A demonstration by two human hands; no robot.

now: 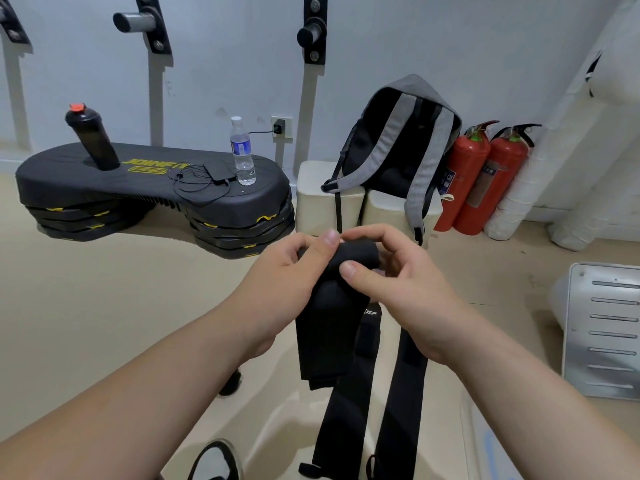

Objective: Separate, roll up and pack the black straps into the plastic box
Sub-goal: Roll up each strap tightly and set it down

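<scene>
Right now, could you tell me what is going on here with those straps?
A person is holding several black straps up in front of them. The left hand and the right hand both pinch the top end, which is curled over into the start of a roll. The long tails hang loose towards the floor. I cannot clearly make out the plastic box.

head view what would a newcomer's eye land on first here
The left hand and right hand in the centre, pinching the rolled top of the black straps, whose loose ends hang down. Behind them a grey backpack stands on cream boxes, with two red fire extinguishers against the wall to its right.
</scene>
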